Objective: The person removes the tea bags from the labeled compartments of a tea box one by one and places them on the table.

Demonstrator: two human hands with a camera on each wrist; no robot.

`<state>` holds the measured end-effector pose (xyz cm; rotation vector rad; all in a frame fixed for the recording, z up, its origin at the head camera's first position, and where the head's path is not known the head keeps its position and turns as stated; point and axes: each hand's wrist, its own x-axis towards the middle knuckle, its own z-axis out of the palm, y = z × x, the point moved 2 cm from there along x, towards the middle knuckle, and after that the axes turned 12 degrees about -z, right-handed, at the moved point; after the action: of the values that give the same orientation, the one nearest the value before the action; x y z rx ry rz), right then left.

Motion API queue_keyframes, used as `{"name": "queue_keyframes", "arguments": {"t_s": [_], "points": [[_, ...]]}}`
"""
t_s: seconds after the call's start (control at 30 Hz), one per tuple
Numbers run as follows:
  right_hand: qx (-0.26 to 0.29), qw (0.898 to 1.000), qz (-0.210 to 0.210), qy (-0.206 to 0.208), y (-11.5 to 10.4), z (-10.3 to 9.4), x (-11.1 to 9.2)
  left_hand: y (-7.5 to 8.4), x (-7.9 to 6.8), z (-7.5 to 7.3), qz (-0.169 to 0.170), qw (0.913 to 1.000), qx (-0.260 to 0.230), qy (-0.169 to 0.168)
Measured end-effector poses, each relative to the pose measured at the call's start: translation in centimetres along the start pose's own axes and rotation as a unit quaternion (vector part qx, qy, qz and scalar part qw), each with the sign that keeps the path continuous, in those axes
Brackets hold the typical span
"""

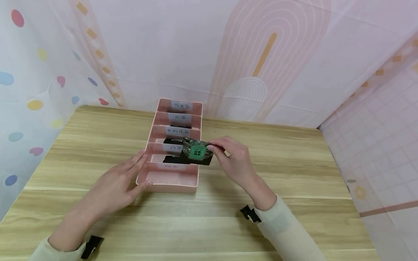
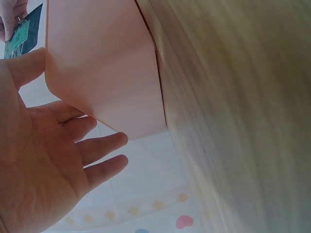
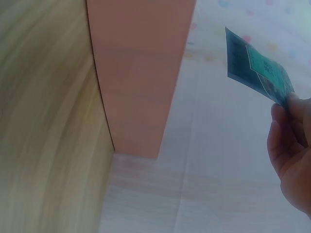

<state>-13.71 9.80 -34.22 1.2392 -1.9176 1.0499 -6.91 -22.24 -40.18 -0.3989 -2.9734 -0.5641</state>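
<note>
My right hand (image 1: 235, 159) pinches the edge of a tea bag packet (image 1: 197, 153), black with a green label and a patterned band, between thumb and fingertips. It is held over the right side of a long pink divided box (image 1: 181, 188), overlapping the compartments nearer me. From the right wrist, the packet (image 3: 260, 68) shows above the level of the box's side wall (image 3: 136, 87). My left hand (image 1: 114, 185) rests against the box's near left corner, fingers fairly straight along the rim; in the left wrist view its palm (image 2: 43, 155) faces the camera.
White labels with handwritten characters (image 1: 177, 131) mark the compartments. Dark packets (image 1: 173, 141) lie in several of them; the nearest compartment (image 1: 169, 177) shows a bare pink floor. The box stands on a wood-grain table (image 1: 277, 163), with a patterned cloth (image 1: 163, 54) behind.
</note>
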Motion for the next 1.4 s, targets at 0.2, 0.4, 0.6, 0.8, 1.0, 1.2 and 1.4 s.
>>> {"name": "queue_keyframes", "arguments": {"t_s": [0.2, 0.4, 0.6, 0.8, 1.0, 1.2, 1.4], "points": [[-0.007, 1.000, 0.001, 0.013, 0.5, -0.8, 0.1, 0.0, 0.0, 0.1, -0.001, 1.0000, -0.002, 0.000], [-0.013, 1.000, 0.012, 0.023, 0.9, -1.4, 0.0, 0.0, 0.0, 0.0, 0.004, 1.0000, -0.004, 0.007], [-0.025, 0.999, 0.013, 0.022, 1.4, -1.9, 0.0, 0.0, 0.0, 0.0, 0.007, 0.9999, -0.003, 0.010], [-0.032, 0.999, 0.021, 0.022, 2.1, -2.4, -0.2, 0.0, 0.0, 0.0, 0.005, 1.0000, -0.002, 0.008], [-0.034, 0.999, 0.036, 0.018, 2.8, -2.8, -0.5, 0.0, 0.0, 0.0, 0.008, 0.9999, -0.002, 0.008], [-0.033, 0.997, 0.068, 0.016, 3.8, -3.2, -1.3, 0.0, 0.0, -0.1, 0.011, 0.9999, -0.003, 0.011], [-0.039, 0.994, 0.101, 0.009, 4.7, -3.6, -2.0, 0.0, 0.1, -0.1, 0.007, 1.0000, -0.003, 0.005]]}}
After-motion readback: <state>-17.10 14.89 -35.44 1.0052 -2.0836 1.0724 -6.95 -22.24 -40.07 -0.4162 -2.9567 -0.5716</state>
